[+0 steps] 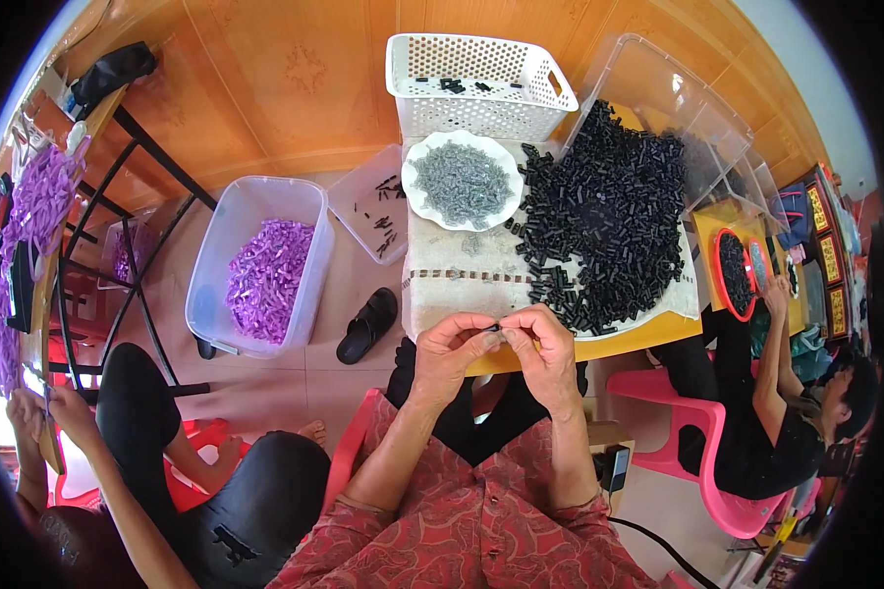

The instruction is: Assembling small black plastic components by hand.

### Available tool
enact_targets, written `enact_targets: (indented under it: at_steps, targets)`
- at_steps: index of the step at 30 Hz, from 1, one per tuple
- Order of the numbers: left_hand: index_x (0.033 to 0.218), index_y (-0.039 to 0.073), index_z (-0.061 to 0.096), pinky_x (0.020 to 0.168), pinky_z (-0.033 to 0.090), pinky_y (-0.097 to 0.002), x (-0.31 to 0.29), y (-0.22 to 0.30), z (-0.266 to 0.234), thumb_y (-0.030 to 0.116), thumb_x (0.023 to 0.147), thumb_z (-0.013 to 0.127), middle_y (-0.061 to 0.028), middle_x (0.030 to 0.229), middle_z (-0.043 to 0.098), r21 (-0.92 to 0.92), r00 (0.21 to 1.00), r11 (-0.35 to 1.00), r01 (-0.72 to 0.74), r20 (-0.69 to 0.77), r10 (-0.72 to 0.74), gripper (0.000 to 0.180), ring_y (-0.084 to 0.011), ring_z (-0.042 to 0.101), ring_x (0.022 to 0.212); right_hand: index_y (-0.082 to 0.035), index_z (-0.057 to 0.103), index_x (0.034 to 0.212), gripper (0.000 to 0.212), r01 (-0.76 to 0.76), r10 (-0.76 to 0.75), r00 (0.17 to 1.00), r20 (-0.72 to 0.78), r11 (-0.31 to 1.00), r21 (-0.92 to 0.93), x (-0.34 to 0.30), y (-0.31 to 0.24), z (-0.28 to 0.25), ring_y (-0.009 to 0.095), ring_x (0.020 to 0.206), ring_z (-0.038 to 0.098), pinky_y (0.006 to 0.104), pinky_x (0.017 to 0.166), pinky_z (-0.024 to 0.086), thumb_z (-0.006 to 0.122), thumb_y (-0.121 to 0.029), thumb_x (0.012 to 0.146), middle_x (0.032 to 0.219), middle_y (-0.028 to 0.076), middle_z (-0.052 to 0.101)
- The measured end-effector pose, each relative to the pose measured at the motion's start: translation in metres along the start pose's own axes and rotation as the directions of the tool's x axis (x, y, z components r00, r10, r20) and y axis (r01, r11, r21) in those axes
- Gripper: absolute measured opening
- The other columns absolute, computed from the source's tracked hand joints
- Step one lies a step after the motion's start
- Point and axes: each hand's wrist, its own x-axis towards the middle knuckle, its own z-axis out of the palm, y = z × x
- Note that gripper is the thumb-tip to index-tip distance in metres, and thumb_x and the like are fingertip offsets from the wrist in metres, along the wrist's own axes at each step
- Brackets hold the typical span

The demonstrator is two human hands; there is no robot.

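Observation:
Above the table's near edge, my left hand and my right hand meet, both closed in a pinch. Between their fingertips is a small black piece, mostly hidden by the fingers. Just beyond and to the right spreads a large heap of short black tube-like plastic pieces on a pale cloth. A white scalloped plate farther back holds many small clear-grey pieces. A few more clear pieces lie on the cloth below the plate.
Behind the plate stands a white perforated basket with some black pieces; a clear bin lies tipped by the heap. Left on the floor are a tub of purple pieces, a shallow tray and a black sandal. Co-workers sit on both sides.

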Motion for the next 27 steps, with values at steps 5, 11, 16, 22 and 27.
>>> enact_targets:
  at_steps: [5,11,16,22,27]
  targets:
    - [0.106,-0.003,0.065,0.078,0.054,-0.0244,-0.001,0.0,0.0,-0.004,0.086,0.066,-0.0069,0.093,0.068,0.014,0.999,1.0,-0.005,0.036,0.005,0.019,-0.0117,0.064,0.083,0.001,0.062,0.093,0.006,0.011,-0.012,1.0,-0.015,1.0,-0.017,-0.003,-0.001,-0.001,0.015,0.073,0.061,0.0268,0.065,0.048,0.06,0.003,0.088,0.084,0.008,0.06]
    - [0.105,-0.002,0.065,0.077,0.053,-0.0235,-0.001,-0.002,-0.001,-0.004,0.086,0.067,-0.0064,0.093,0.068,0.03,0.999,0.999,0.016,0.051,-0.018,0.019,-0.0112,0.065,0.083,0.001,0.062,0.091,0.005,-0.01,0.011,1.0,0.013,0.999,-0.03,-0.004,-0.002,-0.005,0.015,0.074,0.061,0.0264,0.064,0.049,0.062,0.003,0.087,0.085,0.008,0.06]
    - [0.105,-0.001,0.066,0.076,0.053,-0.0229,-0.001,-0.001,-0.004,-0.003,0.086,0.067,-0.0059,0.092,0.068,0.064,0.996,0.997,0.04,0.077,-0.045,0.019,-0.0107,0.065,0.082,0.001,0.063,0.091,0.008,-0.076,0.074,0.994,0.08,0.997,0.013,-0.002,-0.006,-0.013,0.011,0.075,0.058,0.0237,0.067,0.047,0.067,0.002,0.084,0.084,0.006,0.061]
    - [0.106,-0.003,0.066,0.076,0.055,-0.0261,-0.002,-0.002,-0.006,-0.002,0.088,0.065,-0.0083,0.092,0.068,-0.057,0.98,0.993,0.103,0.174,-0.091,0.018,-0.0144,0.066,0.081,0.0,0.063,0.089,0.008,-0.198,0.165,0.974,0.156,0.952,0.234,-0.001,0.005,-0.02,0.006,0.07,0.058,0.0222,0.062,0.047,0.07,-0.001,0.084,0.081,0.002,0.064]
    - [0.111,0.0,0.065,0.076,0.057,-0.0342,-0.002,-0.005,-0.008,0.0,0.089,0.062,-0.0136,0.1,0.068,-0.361,0.97,0.909,0.206,0.196,-0.142,0.021,-0.0201,0.067,0.084,-0.001,0.065,0.093,0.007,-0.322,0.301,0.947,0.114,0.87,0.374,-0.006,0.002,-0.017,0.004,0.07,0.054,0.0195,0.062,0.045,0.067,-0.003,0.087,0.081,0.0,0.064]
